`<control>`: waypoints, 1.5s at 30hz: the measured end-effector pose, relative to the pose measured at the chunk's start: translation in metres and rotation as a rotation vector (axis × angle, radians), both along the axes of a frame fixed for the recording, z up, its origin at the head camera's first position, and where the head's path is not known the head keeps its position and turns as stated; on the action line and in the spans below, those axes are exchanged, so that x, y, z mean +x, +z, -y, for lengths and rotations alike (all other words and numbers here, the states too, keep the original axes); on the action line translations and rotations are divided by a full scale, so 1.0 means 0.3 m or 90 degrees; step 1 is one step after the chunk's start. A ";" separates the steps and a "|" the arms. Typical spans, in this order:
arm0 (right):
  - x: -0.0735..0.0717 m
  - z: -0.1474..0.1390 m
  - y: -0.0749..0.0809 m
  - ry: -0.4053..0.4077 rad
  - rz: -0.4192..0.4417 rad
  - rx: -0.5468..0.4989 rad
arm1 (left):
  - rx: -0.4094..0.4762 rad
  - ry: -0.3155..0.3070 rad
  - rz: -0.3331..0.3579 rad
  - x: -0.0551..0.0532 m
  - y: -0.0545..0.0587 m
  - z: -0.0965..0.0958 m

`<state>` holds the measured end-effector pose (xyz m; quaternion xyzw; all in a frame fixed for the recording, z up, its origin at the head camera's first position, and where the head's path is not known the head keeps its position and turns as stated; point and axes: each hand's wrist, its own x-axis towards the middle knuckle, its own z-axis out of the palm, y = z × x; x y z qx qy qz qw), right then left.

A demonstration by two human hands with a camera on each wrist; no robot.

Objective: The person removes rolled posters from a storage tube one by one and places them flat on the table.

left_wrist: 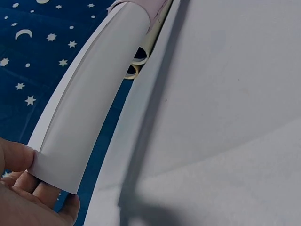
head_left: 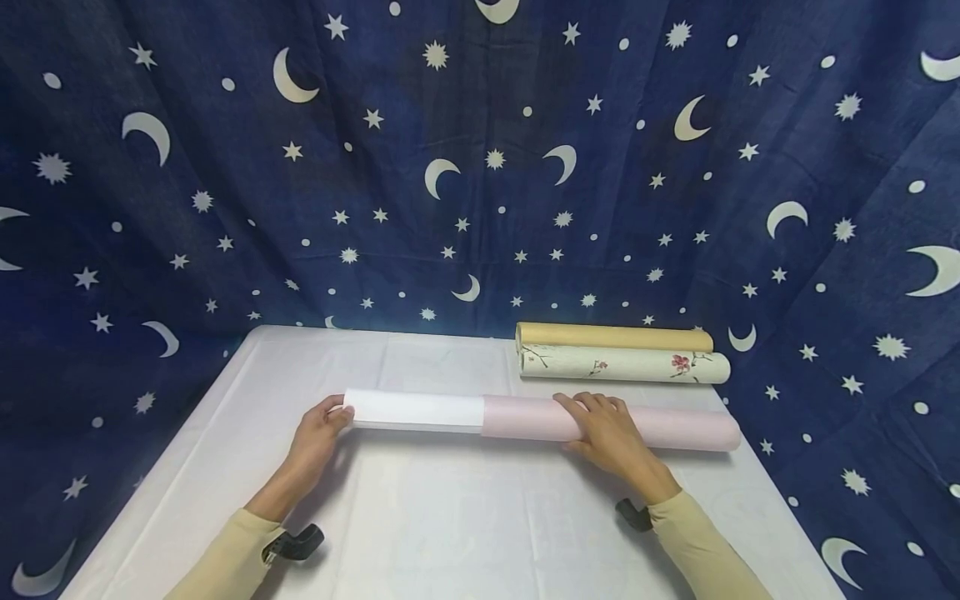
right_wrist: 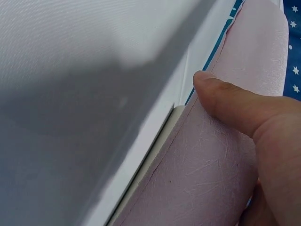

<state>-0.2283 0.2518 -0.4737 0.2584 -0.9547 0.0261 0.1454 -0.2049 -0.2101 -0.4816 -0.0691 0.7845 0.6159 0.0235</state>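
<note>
A long pink wallpaper roll [head_left: 682,428], finely creased in texture, is held level over the white table. Out of its left end sticks a curled white sheet [head_left: 416,410], which runs up into the pink in the left wrist view. My left hand [head_left: 313,442] pinches the sheet's free end, thumb on one edge and fingers behind. Around the pink roll's middle, my right hand [head_left: 611,435] grips from above. In the right wrist view the thumb [right_wrist: 230,101] presses along the roll's long edge; most of the other fingers are hidden behind it.
Two more rolls lie side by side at the table's back right: a yellow one [head_left: 622,337] and a cream one [head_left: 570,364] with red blossoms and branches. A white cloth covers the table [head_left: 450,517]. Behind hangs a dark blue curtain [head_left: 390,183] with moons and stars.
</note>
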 end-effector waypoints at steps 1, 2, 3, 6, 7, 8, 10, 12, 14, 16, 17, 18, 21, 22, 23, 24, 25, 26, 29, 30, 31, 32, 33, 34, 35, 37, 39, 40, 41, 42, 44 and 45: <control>0.000 -0.003 0.000 -0.002 0.000 0.001 | -0.001 0.004 -0.002 0.000 0.001 0.003; 0.001 -0.007 -0.001 -0.002 -0.001 0.000 | 0.000 0.005 -0.003 0.001 0.001 0.007; 0.001 -0.010 -0.001 -0.003 0.000 0.000 | 0.001 0.005 -0.003 0.002 0.001 0.011; 0.003 -0.019 -0.002 -0.003 0.004 -0.003 | -0.001 0.007 -0.007 0.004 0.001 0.022; 0.004 -0.021 -0.001 -0.002 0.005 -0.005 | -0.005 0.006 -0.006 0.005 0.001 0.025; 0.005 -0.024 -0.001 -0.001 0.007 -0.007 | -0.007 0.005 -0.006 0.005 0.001 0.029; 0.006 -0.028 0.001 -0.002 0.010 -0.012 | -0.010 0.006 -0.007 0.007 0.002 0.034; 0.006 -0.034 0.004 -0.004 0.012 -0.015 | -0.007 0.011 -0.009 0.007 0.004 0.040; 0.007 -0.040 0.006 -0.008 0.014 -0.014 | -0.003 0.015 -0.009 0.009 0.008 0.045; 0.008 -0.045 0.008 -0.009 0.015 -0.016 | -0.003 0.019 -0.009 0.010 0.011 0.051; 0.008 -0.048 0.009 -0.009 0.016 -0.016 | -0.003 0.019 -0.009 0.012 0.012 0.055; 0.008 -0.051 0.009 -0.010 0.016 -0.015 | -0.006 0.020 -0.008 0.013 0.012 0.060; 0.008 -0.059 0.008 -0.012 0.017 -0.015 | -0.010 0.021 -0.005 0.016 0.013 0.072; 0.008 -0.062 0.007 -0.013 0.018 -0.017 | -0.011 0.021 -0.005 0.017 0.013 0.076; 0.008 -0.066 0.007 -0.014 0.018 -0.017 | -0.013 0.021 -0.004 0.017 0.013 0.080; 0.007 -0.069 0.006 -0.015 0.018 -0.018 | -0.012 0.023 -0.004 0.018 0.013 0.083; 0.007 -0.072 0.005 -0.016 0.016 -0.018 | -0.011 0.024 -0.005 0.018 0.013 0.086; 0.007 -0.076 0.005 -0.017 0.015 -0.018 | -0.013 0.024 -0.005 0.018 0.014 0.089; 0.007 -0.084 0.008 -0.020 0.012 -0.019 | -0.009 0.027 -0.007 0.017 0.016 0.098; 0.007 -0.088 0.008 -0.022 0.013 -0.020 | -0.008 0.029 -0.008 0.016 0.016 0.101; 0.007 -0.090 0.009 -0.025 0.015 -0.021 | -0.007 0.029 -0.009 0.015 0.017 0.105; 0.008 -0.093 0.010 -0.028 0.017 -0.023 | -0.006 0.029 -0.010 0.015 0.018 0.108; 0.009 -0.096 0.010 -0.031 0.020 -0.025 | -0.004 0.030 -0.011 0.014 0.018 0.113; 0.010 -0.100 0.011 -0.033 0.022 -0.026 | -0.004 0.031 -0.012 0.014 0.019 0.117; 0.011 -0.103 0.011 -0.036 0.024 -0.026 | -0.005 0.031 -0.013 0.014 0.018 0.122; 0.012 -0.112 0.012 -0.041 0.026 -0.031 | -0.002 0.032 -0.015 0.016 0.019 0.129; 0.013 -0.121 0.014 -0.044 0.025 -0.037 | 0.003 0.036 -0.014 0.016 0.019 0.138; 0.014 -0.126 0.016 -0.045 0.026 -0.040 | 0.008 0.038 -0.014 0.017 0.019 0.144; 0.015 -0.131 0.018 -0.047 0.027 -0.043 | 0.011 0.041 -0.012 0.017 0.019 0.149; 0.015 -0.136 0.019 -0.047 0.027 -0.048 | 0.016 0.045 -0.009 0.017 0.019 0.155; 0.017 -0.147 0.023 -0.050 0.028 -0.056 | 0.023 0.053 -0.006 0.018 0.020 0.168; 0.019 -0.152 0.024 -0.051 0.029 -0.063 | 0.025 0.056 -0.003 0.019 0.020 0.175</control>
